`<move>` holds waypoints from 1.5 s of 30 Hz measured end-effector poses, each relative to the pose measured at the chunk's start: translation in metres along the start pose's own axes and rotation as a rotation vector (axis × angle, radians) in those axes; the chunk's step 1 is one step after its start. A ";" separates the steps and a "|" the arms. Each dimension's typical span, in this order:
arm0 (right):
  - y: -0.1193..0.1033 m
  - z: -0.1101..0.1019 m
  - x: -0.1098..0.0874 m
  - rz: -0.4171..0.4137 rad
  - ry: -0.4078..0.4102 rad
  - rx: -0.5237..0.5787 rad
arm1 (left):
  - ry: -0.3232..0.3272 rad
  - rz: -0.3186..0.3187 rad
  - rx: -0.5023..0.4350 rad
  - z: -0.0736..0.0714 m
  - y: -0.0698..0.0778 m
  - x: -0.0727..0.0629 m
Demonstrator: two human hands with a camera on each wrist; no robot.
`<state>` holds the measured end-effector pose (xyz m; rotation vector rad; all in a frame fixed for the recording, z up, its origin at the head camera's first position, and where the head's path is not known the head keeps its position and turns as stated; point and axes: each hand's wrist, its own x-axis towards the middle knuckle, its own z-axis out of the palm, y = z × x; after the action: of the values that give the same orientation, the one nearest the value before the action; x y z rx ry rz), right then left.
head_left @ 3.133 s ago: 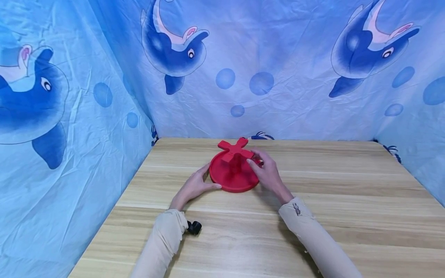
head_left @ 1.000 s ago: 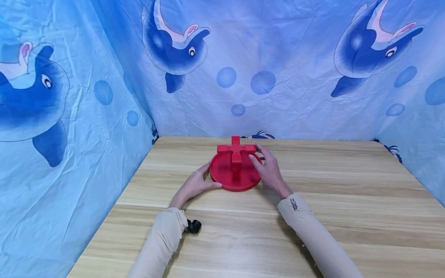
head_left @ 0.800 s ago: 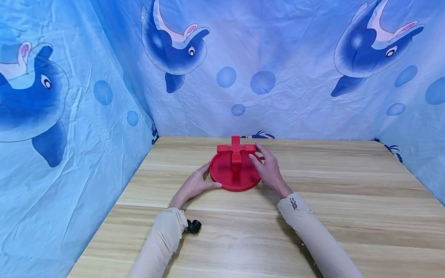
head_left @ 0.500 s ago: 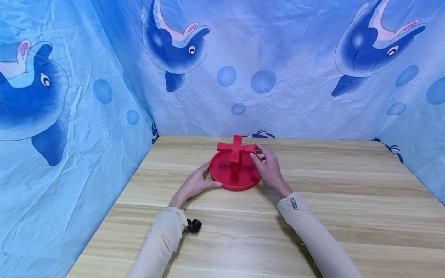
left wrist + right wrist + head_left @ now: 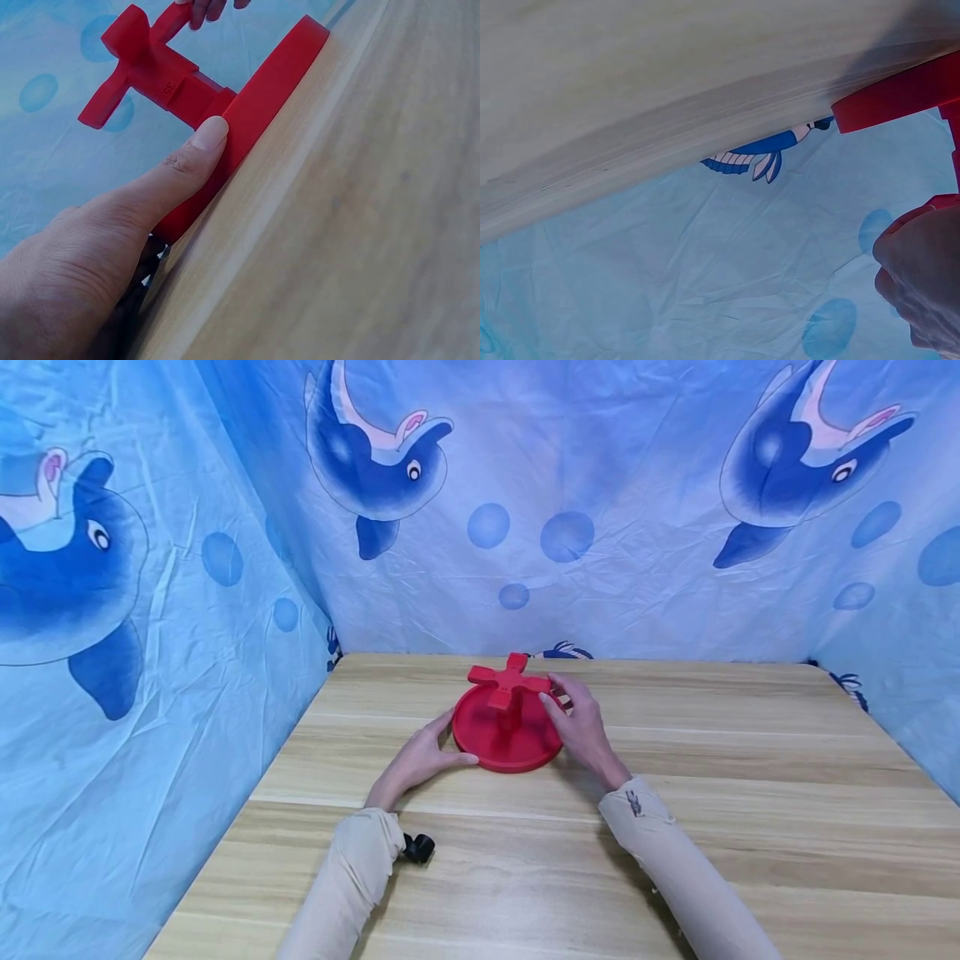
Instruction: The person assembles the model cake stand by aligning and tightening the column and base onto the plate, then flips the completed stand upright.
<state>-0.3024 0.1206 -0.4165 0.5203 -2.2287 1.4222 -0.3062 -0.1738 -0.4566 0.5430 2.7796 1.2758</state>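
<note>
A red round, shallow-rimmed base (image 5: 474, 739) lies flat near the table's far side. From its middle rises a thick red post (image 5: 196, 97), topped by a red four-armed cross-shaped handle (image 5: 510, 680). My left hand (image 5: 420, 760) holds the base's left edge, its thumb on the front rim; the other fingers are mostly hidden behind. With thumb and fingers, my right hand (image 5: 582, 727) pinches the end of the cross's right arm. In the right wrist view the right hand (image 5: 928, 266) hides most of the cross.
The wooden table (image 5: 750, 760) is enclosed at the back and sides by blue dolphin-print cloth (image 5: 637, 593). A black device (image 5: 418, 849) sits by the left wrist. Beige sleeves cover both forearms.
Over the last second the cross has turned slightly clockwise seen from above, its front arm swinging left. The right fingers have followed its right arm a little toward me. Left hand and base stay put.
</note>
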 end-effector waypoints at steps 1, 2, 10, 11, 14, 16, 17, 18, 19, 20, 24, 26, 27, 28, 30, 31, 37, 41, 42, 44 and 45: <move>0.000 0.000 0.000 -0.003 0.001 -0.001 | -0.001 -0.004 0.000 0.000 0.000 0.000; 0.000 0.000 -0.001 -0.007 0.002 0.002 | -0.001 -0.006 0.001 0.000 0.000 0.000; -0.002 0.000 -0.003 0.002 0.000 -0.017 | 0.008 -0.009 0.021 0.000 0.001 0.000; -0.002 0.000 -0.004 0.005 -0.003 -0.019 | 0.008 -0.009 0.024 0.000 0.001 0.000; -0.002 -0.001 -0.005 0.003 -0.007 -0.024 | 0.007 -0.007 0.028 0.000 0.001 -0.001; -0.002 -0.001 -0.006 0.001 -0.007 -0.022 | 0.005 -0.006 0.028 0.000 0.001 -0.001; -0.003 -0.001 -0.006 -0.002 -0.007 -0.019 | 0.005 -0.008 0.025 0.000 0.001 -0.001; -0.003 -0.001 -0.007 -0.001 -0.007 -0.016 | 0.005 -0.005 0.022 0.000 0.001 -0.001; -0.004 -0.001 -0.007 -0.001 -0.006 -0.013 | 0.005 -0.004 0.018 0.000 0.001 -0.001; -0.004 -0.001 -0.007 -0.004 -0.004 -0.011 | 0.005 -0.003 0.016 0.000 0.001 -0.001; -0.006 -0.001 -0.009 -0.017 0.000 -0.009 | 0.009 0.002 0.014 0.000 0.001 -0.001; -0.006 -0.001 -0.009 -0.022 0.002 -0.008 | 0.009 -0.002 0.020 0.000 0.002 0.000; -0.006 -0.001 -0.009 -0.022 0.002 -0.009 | 0.009 -0.003 0.021 0.000 0.002 0.000; -0.006 -0.001 -0.009 -0.021 0.001 -0.011 | 0.009 -0.004 0.021 0.001 0.002 0.000; -0.006 -0.001 -0.010 -0.016 0.002 -0.007 | 0.007 -0.007 0.023 0.001 0.002 0.000; -0.006 -0.001 -0.010 -0.014 0.002 -0.005 | 0.007 -0.007 0.022 0.001 0.002 0.000; -0.007 -0.002 -0.010 -0.007 0.002 -0.005 | 0.011 -0.008 0.018 0.001 0.003 0.000; -0.007 -0.001 -0.009 -0.004 0.001 -0.007 | 0.014 -0.019 0.017 0.001 0.003 0.000; -0.007 -0.001 -0.009 -0.001 0.001 -0.005 | 0.016 -0.021 0.016 0.001 0.003 0.000; -0.007 0.000 -0.009 0.005 -0.003 -0.004 | 0.018 -0.024 0.016 0.001 0.003 0.000; -0.007 0.000 -0.009 0.009 -0.004 -0.004 | 0.019 -0.025 0.017 0.001 0.003 0.000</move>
<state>-0.2912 0.1189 -0.4161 0.5131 -2.2395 1.4224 -0.3047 -0.1712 -0.4556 0.4981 2.8055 1.2600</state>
